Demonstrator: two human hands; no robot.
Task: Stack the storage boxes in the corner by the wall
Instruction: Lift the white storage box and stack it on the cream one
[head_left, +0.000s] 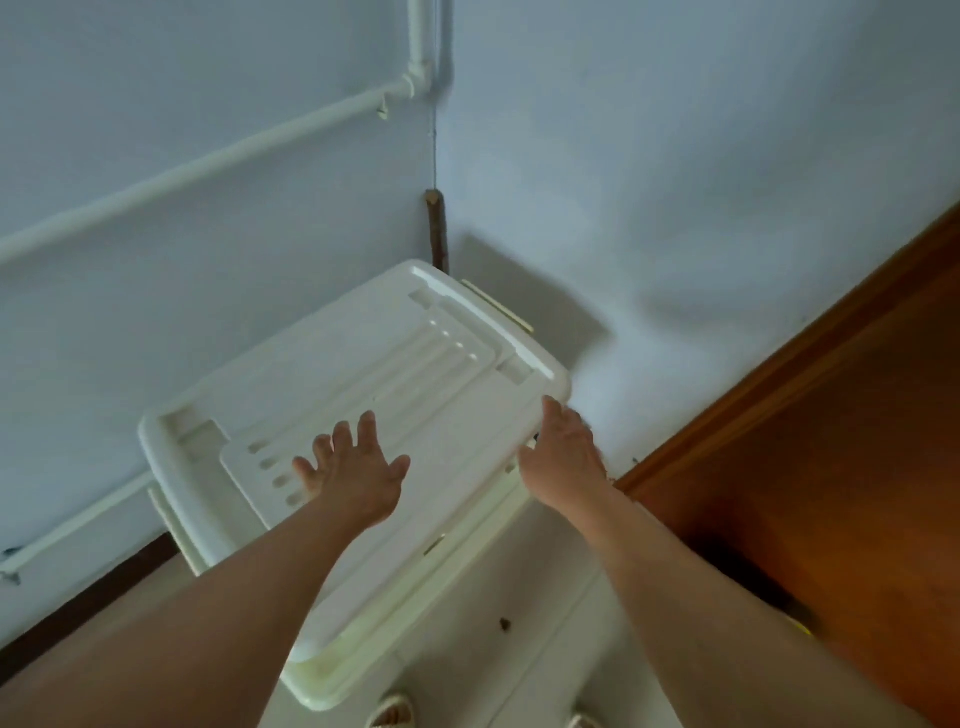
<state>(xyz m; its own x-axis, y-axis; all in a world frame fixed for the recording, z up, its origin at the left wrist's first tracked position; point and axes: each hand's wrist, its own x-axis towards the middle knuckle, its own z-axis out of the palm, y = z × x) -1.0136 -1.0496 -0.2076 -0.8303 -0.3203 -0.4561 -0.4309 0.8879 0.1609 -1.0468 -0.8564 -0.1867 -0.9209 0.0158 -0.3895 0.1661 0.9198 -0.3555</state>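
A white plastic box (395, 613) stands in the corner where two pale blue walls meet, its long side along the left wall (156, 291). Its lid (363, 374) is smooth moulded plastic with rounded corners, a raised panel of long parallel grooves in the middle and square recesses near the corners. A cream latch (497, 306) shows on the far end and another on the near-left end.

The left hand (353, 470) lies palm-down on the lid, its fingers (368, 426) spread and straight, pressing flat on the grooved panel. The right hand (563, 452) is at the lid's right edge near the far corner; its fingers curl over that edge, though how far they wrap beneath is hidden.

A white pipe (208, 161) runs slanting along the left wall and bends up into the corner. A short brown stick (435, 228) stands upright in the corner just behind the box. To the right is a brown wooden door (810, 467), close beside the right arm. A dark skirting strip (88, 597) runs along the foot of the left wall. Two sandalled feet (392, 712) show on the pale floor at the bottom edge.
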